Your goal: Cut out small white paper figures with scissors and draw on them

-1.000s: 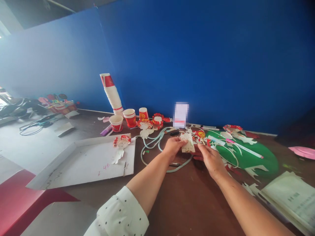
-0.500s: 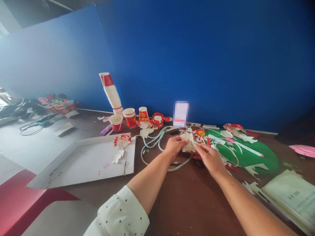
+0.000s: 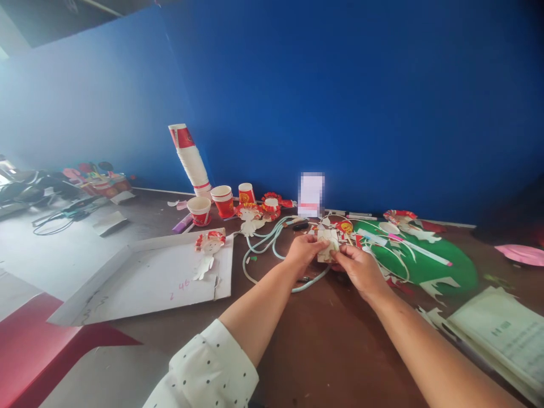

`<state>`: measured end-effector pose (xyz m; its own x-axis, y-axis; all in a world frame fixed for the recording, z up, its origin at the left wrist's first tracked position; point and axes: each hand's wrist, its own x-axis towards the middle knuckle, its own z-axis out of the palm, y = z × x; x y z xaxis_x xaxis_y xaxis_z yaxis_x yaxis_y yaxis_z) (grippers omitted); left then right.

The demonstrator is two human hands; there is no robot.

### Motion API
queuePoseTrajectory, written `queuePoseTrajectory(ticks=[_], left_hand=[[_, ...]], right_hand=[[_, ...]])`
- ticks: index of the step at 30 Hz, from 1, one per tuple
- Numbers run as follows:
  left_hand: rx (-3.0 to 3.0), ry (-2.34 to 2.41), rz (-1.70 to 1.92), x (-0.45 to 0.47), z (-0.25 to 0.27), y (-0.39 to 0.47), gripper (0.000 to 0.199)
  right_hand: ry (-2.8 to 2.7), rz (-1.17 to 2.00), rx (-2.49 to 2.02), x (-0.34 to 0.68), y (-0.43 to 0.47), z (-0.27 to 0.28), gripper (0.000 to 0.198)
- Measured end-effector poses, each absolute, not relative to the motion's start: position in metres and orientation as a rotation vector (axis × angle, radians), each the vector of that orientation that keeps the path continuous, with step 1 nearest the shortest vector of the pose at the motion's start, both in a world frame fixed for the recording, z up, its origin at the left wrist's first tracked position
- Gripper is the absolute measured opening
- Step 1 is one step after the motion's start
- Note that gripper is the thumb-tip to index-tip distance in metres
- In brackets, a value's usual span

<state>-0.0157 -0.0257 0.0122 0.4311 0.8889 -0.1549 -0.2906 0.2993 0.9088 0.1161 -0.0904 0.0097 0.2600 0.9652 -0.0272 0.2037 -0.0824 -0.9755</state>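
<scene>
A small piece of white paper [image 3: 326,238] with drawn lines is pinched between my two hands above the table. My left hand [image 3: 305,251] grips its left side with thumb and fingers. On its lower right, my right hand [image 3: 355,265] closes thumb and fingertips on the edge. Just behind lie red-and-gold cup scraps [image 3: 345,228]. A pale blue cable [image 3: 272,235] loops on the table to the left of my hands. To their right, a green sheet [image 3: 446,266] carries a pink-capped marker [image 3: 420,249] and paper cuttings.
At the back left a leaning stack of paper cups [image 3: 190,158] stands beside single red cups [image 3: 199,211]. A white box lid [image 3: 157,283] holds a cut-paper figure [image 3: 209,243]. A blue partition [image 3: 340,102] bounds the back. Papers [image 3: 501,328] lie at the right.
The right hand has shifted slightly inward and down along the paper, its fingers now closer to the left hand. The view has shifted slightly.
</scene>
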Motion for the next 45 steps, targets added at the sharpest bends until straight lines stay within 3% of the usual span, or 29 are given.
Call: queuePoseTrajectory(ticks=[7,21,27,31,35,39,45], left_hand=[[0.997,0.750,0.863,-0.019,0.012,-0.024,0.037],[0.982,1.071,1.128,-0.034,0.004,0.003,0.020],[1.073,1.150,1.172,-0.035,0.001,0.003,0.017],[1.149,1.222,1.159,-0.036,0.002,0.000,0.016],[1.179,1.245,1.131,-0.036,0.005,-0.002,0.016],[1.213,1.277,1.123,-0.035,0.003,-0.001,0.014],[1.234,1.262,1.130,-0.034,-0.002,0.001,0.014]], right_hand=[[-1.142,0.942,-1.510,0.116,-0.091,0.009,0.024],[-0.833,0.631,-1.432,0.148,-0.085,0.027,0.031],[-1.191,0.631,-1.556,0.130,-0.090,0.023,0.025],[-1.461,0.358,-1.692,0.126,-0.095,0.032,0.025],[-1.295,0.200,-1.839,0.159,-0.095,0.045,0.030],[-1.239,0.247,-1.975,0.195,-0.098,0.051,0.032],[-1.618,0.308,-2.284,0.186,-0.110,0.056,0.023]])
